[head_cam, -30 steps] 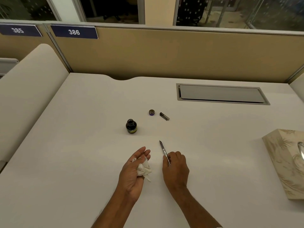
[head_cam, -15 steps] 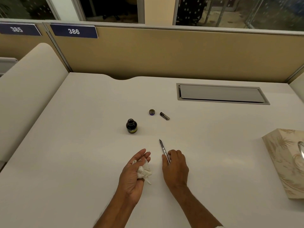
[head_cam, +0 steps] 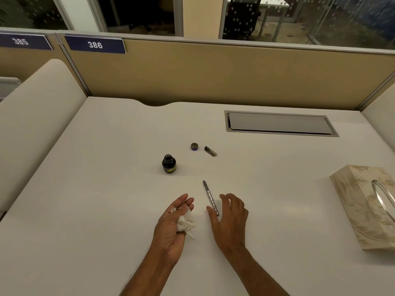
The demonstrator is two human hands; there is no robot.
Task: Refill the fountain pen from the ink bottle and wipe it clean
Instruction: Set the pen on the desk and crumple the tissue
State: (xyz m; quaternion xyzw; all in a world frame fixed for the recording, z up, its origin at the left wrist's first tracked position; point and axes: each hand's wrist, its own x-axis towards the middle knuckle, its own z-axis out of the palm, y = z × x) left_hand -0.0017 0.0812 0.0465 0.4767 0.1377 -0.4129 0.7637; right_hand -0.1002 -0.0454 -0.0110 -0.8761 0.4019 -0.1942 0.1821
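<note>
Hands: left hand (head_cam: 171,227) clutching tissue (head_cam: 186,223); right hand (head_cam: 229,221) spread, empty.
Pen (head_cam: 209,195): flat on surface (head_cam: 106,189), beside right thumb.
Ink bottle (head_cam: 168,164): uncapped, ahead of left hand.
Progress: wiping likely done; capping left.

White "386" on dark blue plate (head_cam: 95,44) fixed to top rail of tan partition (head_cam: 213,77), 11 o'clock. White "385" on matching plate (head_cam: 21,41) on next partition, 10 o'clock edge. Yellow label on ink bottle (head_cam: 169,164): unreadable.
</note>
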